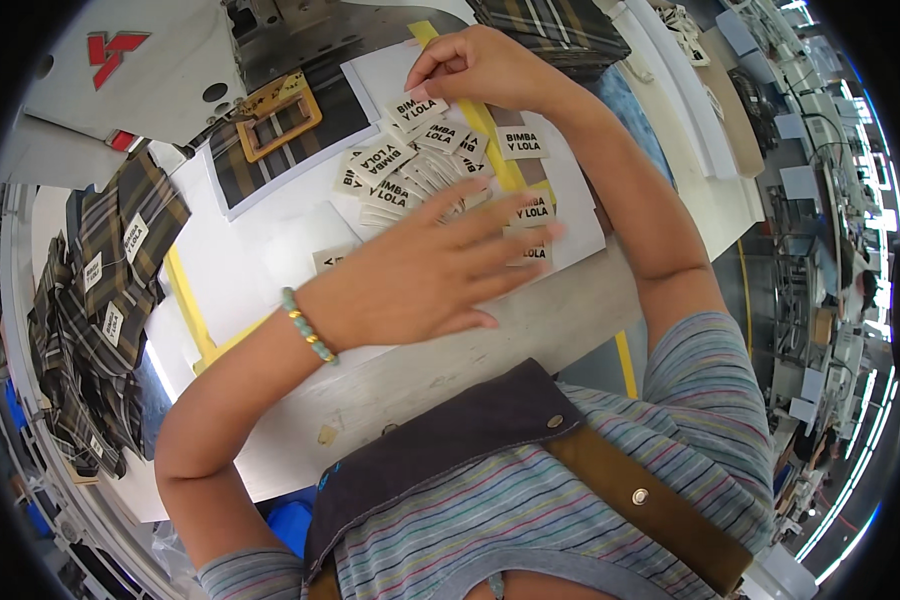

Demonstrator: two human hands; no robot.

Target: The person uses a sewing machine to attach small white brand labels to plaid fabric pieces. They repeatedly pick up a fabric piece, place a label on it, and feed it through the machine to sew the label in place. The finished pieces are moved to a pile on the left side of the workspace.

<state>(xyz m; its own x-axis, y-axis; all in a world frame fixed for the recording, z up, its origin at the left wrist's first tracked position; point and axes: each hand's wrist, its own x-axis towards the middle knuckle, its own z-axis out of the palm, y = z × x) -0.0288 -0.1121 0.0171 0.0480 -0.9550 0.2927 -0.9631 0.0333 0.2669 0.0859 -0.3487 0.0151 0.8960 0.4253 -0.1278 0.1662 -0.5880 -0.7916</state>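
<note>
My left hand (430, 262), with a beaded bracelet (310, 326) at the wrist, is spread flat with fingers apart, slightly blurred, over the near side of a fanned heap of small white labels (385, 158). Farther off, my right hand (485, 72) has its thumb and fingertips pinched at the upper edge of one white label (417, 112) at the heap's far end. Several labels lie in a column on a strip at the right, such as this single label (523, 142); my left fingers partly cover the lower ones.
A sewing machine head (135, 60) stands at the far left, with a tan rectangular clamp frame (280, 118) over plaid fabric. Labelled plaid pieces (120, 240) hang at the left. Folded plaid cloth (560, 35) is stacked at the back. Yellow tape (188, 305) marks the white work surface.
</note>
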